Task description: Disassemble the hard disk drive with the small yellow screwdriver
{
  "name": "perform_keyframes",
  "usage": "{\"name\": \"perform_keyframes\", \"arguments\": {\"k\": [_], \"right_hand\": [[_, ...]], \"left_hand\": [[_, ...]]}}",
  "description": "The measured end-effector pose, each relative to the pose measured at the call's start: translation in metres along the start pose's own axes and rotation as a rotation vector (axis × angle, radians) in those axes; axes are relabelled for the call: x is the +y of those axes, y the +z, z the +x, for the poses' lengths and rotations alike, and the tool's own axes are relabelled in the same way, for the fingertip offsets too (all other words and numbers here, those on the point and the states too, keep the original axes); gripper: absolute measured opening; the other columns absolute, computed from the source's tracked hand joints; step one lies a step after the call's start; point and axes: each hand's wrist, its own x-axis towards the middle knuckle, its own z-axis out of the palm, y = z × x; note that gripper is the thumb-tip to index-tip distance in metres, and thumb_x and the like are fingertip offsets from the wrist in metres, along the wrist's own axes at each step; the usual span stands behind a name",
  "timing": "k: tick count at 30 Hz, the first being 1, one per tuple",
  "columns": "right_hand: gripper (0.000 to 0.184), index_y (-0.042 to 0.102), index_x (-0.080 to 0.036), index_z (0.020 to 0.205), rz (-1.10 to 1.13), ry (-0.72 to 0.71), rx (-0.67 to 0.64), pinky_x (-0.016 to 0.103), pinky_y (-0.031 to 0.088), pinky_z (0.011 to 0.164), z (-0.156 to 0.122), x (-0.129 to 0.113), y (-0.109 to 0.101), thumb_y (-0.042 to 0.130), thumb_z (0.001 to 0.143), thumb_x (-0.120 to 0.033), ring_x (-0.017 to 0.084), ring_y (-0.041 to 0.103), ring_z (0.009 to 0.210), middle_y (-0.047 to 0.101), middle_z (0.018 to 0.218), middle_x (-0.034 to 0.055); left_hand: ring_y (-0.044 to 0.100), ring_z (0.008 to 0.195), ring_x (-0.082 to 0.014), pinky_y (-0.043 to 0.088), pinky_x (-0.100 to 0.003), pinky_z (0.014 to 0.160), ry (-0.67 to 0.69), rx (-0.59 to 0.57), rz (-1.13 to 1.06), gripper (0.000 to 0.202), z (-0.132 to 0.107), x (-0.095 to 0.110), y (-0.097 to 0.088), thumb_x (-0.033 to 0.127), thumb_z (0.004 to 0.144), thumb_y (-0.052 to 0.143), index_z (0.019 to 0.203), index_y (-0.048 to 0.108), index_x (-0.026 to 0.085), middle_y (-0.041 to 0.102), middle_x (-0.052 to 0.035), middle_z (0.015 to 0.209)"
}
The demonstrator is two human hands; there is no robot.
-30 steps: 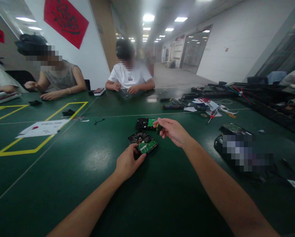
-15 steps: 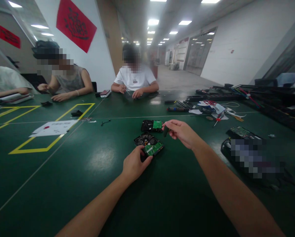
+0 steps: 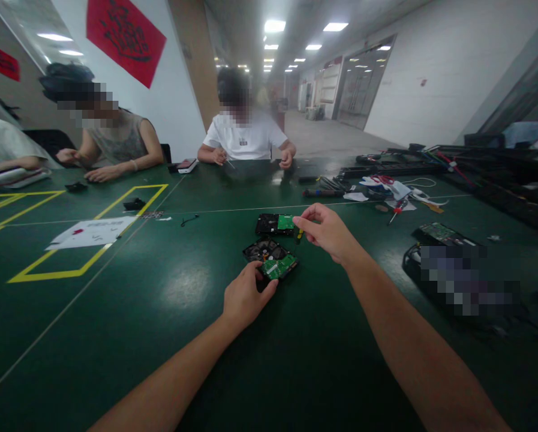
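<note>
My left hand (image 3: pixel 248 294) grips the near edge of a hard drive (image 3: pixel 281 267), thumb on one side and fingers on the other. This drive lies on the table with its green circuit board and dark round casing facing up. Just beyond it is a second hard drive (image 3: pixel 269 224), black with a green board at its right. My right hand (image 3: pixel 325 231) is closed in a pinch on a small black-and-yellow tool (image 3: pixel 300 234), held right of both drives. It resembles a short screwdriver handle, but its tip cannot be made out.
Across the green table (image 3: pixel 170 336) sit several people. To the right lie a circuit board (image 3: pixel 446 234) and a blurred-out dark object (image 3: pixel 466 279). Farther back are a red screwdriver (image 3: pixel 397 210), cables and black frames (image 3: pixel 385 168). A white paper sheet (image 3: pixel 93 231) lies at the left.
The tool in my right hand has turned, so yellow now shows on it. My left hand keeps its hold on the near drive. The view has shifted slightly.
</note>
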Motion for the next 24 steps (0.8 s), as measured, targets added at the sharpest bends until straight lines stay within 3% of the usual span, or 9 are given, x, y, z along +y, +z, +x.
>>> {"name": "perform_keyframes", "arguments": {"k": [8,13,16,21,24], "right_hand": [[0.024,0.061,-0.024,0.086,-0.039,-0.058,-0.023,0.026,0.036,0.046,-0.006,-0.003,-0.003,0.077,0.085,-0.042,0.013,0.054,0.059,0.067,0.080,0.0024],[0.009,0.067,-0.022,0.088,0.109,0.026,-0.080,0.024,0.027,0.044,-0.008,-0.008,-0.005,0.070,0.086,-0.030,0.008,0.043,0.053,0.076,0.100,0.0057],[0.015,0.073,-0.022,0.095,0.178,0.065,-0.155,0.025,0.023,0.043,-0.008,-0.007,-0.004,0.072,0.086,-0.034,0.007,0.043,0.052,0.075,0.102,0.0059],[0.023,0.073,-0.020,0.096,0.314,0.121,-0.138,0.023,0.036,0.047,-0.005,0.001,-0.004,0.076,0.084,-0.039,0.010,0.052,0.057,0.065,0.075,0.0013],[0.023,0.071,-0.019,0.098,0.312,0.101,-0.103,0.024,0.040,0.048,-0.003,0.004,-0.005,0.077,0.082,-0.035,0.010,0.057,0.060,0.072,0.094,0.0051]], "left_hand": [[0.071,0.093,-0.0240,0.048,-0.034,0.070,0.017,0.017,-0.004,0.057,-0.001,-0.002,0.001,0.057,0.094,0.065,0.138,0.052,0.024,0.072,-0.0040,0.107],[0.071,0.092,-0.0237,0.048,-0.033,0.070,0.011,0.013,0.000,0.056,-0.001,-0.002,0.000,0.057,0.094,0.064,0.138,0.051,0.024,0.071,-0.0040,0.108],[0.071,0.094,-0.0242,0.048,-0.034,0.072,0.013,0.008,-0.002,0.056,-0.001,-0.002,0.000,0.057,0.094,0.064,0.137,0.052,0.024,0.071,-0.0050,0.109],[0.071,0.094,-0.0243,0.048,-0.034,0.072,0.007,0.010,0.001,0.057,-0.002,0.000,0.000,0.058,0.094,0.063,0.138,0.052,0.023,0.071,-0.0045,0.109],[0.071,0.095,-0.0241,0.049,-0.034,0.072,0.003,0.009,0.010,0.057,-0.002,0.001,-0.001,0.058,0.094,0.063,0.138,0.052,0.023,0.071,-0.0044,0.110]]}}
